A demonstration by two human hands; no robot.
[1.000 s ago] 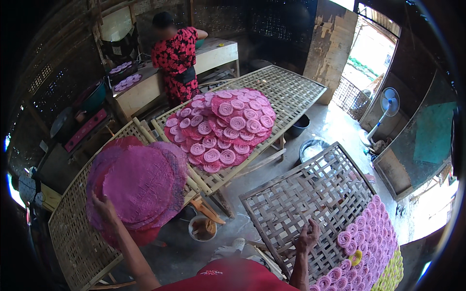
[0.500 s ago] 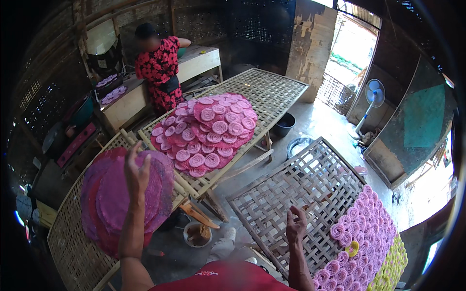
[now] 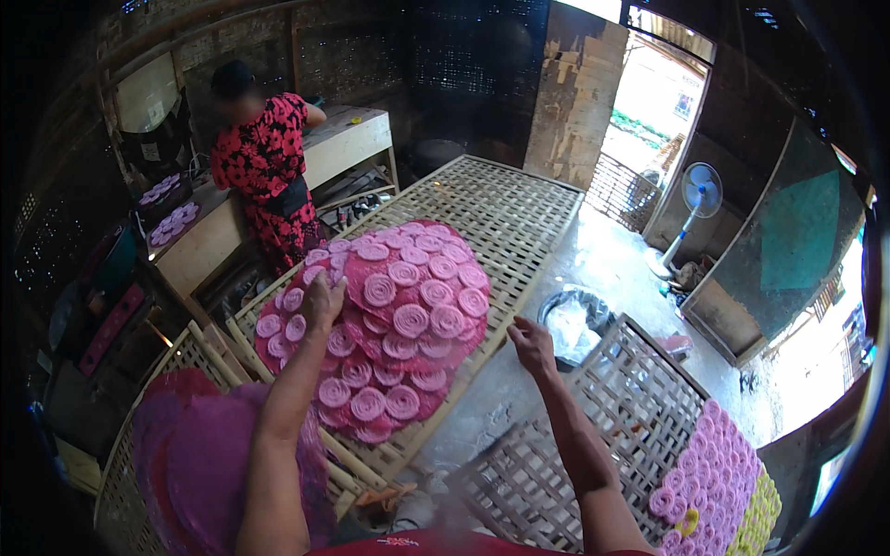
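Observation:
Stacked pinkish-red sheets covered with pink spiral discs (image 3: 408,322) lie on a woven bamboo rack (image 3: 519,199) in front of me. My left hand (image 3: 322,301) is over the left part of this stack, thumb and fingers apart; whether it touches the sheets I cannot tell. Beside the rack's right edge hangs my right hand (image 3: 531,345), fingers curled in, nothing visible in them. Plain purple and red sheets (image 3: 209,463) sit piled at the lower left, partly behind my left forearm.
A darker woven rack (image 3: 640,389) to the right carries pink spiral discs (image 3: 709,473) and yellow ones (image 3: 762,505). Another person (image 3: 264,176) stands at a wooden bench (image 3: 348,139). A fan (image 3: 702,190) stands near the doorway; a dark tub with clear plastic (image 3: 577,324) is on the floor.
Both my hands have reached forward, the left from above the plain purple sheets to the disc-covered stack, the right from beside the darker rack to the bamboo rack's edge. My view has moved closer.

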